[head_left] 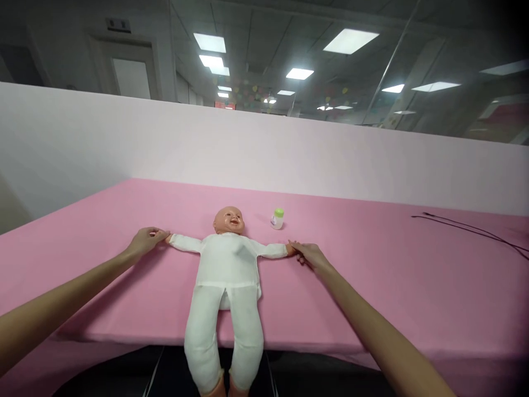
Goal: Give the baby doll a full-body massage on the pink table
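A baby doll (227, 259) with a white cloth body lies on its back on the pink-covered table (330, 309). Its head points away from me and its legs hang over the near edge. My left hand (146, 241) is closed on the doll's hand at the left, and that arm is stretched out sideways. On the other side, my right hand (309, 255) grips the doll's other hand, fingers closed around it. Both doll arms are spread wide. Beyond the doll's arm on the right stands a small bottle (277, 219) with a green cap.
Thin black cables (467, 225) lie on the table at the far right. A white partition (264, 149) rises along the table's back edge. My dark-clothed legs (169, 375) show below the near edge, under the doll's legs.
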A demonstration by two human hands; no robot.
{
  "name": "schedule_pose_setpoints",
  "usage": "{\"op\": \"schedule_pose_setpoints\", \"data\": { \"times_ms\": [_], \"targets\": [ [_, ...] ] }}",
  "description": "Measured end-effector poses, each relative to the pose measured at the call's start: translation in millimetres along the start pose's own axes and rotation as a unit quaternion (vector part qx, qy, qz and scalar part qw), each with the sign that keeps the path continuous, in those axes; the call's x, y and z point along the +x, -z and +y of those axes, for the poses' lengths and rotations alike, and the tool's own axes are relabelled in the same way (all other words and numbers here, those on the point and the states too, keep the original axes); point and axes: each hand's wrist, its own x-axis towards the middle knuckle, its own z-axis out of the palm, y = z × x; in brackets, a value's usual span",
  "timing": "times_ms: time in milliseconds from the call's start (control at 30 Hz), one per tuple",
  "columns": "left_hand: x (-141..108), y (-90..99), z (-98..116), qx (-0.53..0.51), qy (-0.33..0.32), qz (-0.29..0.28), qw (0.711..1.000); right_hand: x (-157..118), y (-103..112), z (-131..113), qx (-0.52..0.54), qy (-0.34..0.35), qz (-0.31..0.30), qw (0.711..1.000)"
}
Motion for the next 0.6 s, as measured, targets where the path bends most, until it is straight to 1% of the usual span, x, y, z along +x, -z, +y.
{"op": "schedule_pose_setpoints", "data": {
  "times_ms": [33,100,167,233,267,300,333,367,400,433,467,500,533,567,600],
  "targets": [
    [-4.0,2.1,-5.3,0.074,-0.01,0.007,0.997,-5.2,1.6,0.5,-0.049,0.01,0.013,0.999],
    [-9.6,4.0,-10.4,0.199,-0.03,0.035,0.979,-13.2,3.1,-4.1,-0.155,0.034,0.043,0.986],
    [-13.2,2.3,-6.2,0.258,-0.059,0.082,0.961,-16.6,4.1,-14.5,-0.256,0.057,0.072,0.962],
    [-17.8,-5.7,9.2,0.254,-0.116,0.142,0.95,-15.2,4.7,-28.8,-0.337,0.069,0.085,0.935],
    [-21.2,-13.3,21.3,0.234,-0.161,0.167,0.944,-13.0,4.5,-36.8,-0.365,0.076,0.084,0.924],
    [-25.7,-23.6,36.2,0.206,-0.213,0.179,0.938,-10.2,3.7,-45.0,-0.384,0.086,0.078,0.916],
    [-31.0,-37.1,53.5,0.167,-0.268,0.178,0.932,-6.8,2.2,-53.2,-0.396,0.1,0.073,0.91],
    [-36.8,-53.6,72.6,0.122,-0.319,0.158,0.926,-3.0,-0.1,-61.2,-0.407,0.118,0.072,0.903],
    [-42.8,-72.9,92.9,0.076,-0.367,0.122,0.919,1.1,-3.0,-68.7,-0.42,0.139,0.077,0.893],
    [-48.4,-94.8,113.5,0.02,-0.402,0.081,0.912,5.6,-6.6,-75.3,-0.438,0.159,0.087,0.881],
    [-53.1,-118.4,133.6,-0.032,-0.418,0.018,0.908,10.4,-10.7,-80.9,-0.46,0.177,0.1,0.864],
    [-56.3,-143.0,152.6,-0.087,-0.406,-0.045,0.909,15.6,-15.0,-85.0,-0.483,0.193,0.113,0.846],
    [-57.6,-167.8,169.9,-0.14,-0.367,-0.105,0.914,21.2,-19.3,-87.6,-0.504,0.207,0.122,0.829],
    [-56.7,-191.9,185.2,-0.192,-0.306,-0.161,0.918,27.0,-23.4,-88.4,-0.52,0.222,0.125,0.815],
    [-53.5,-214.4,198.3,-0.237,-0.235,-0.202,0.921,33.1,-27.3,-87.7,-0.529,0.237,0.123,0.805]
  ]
}}
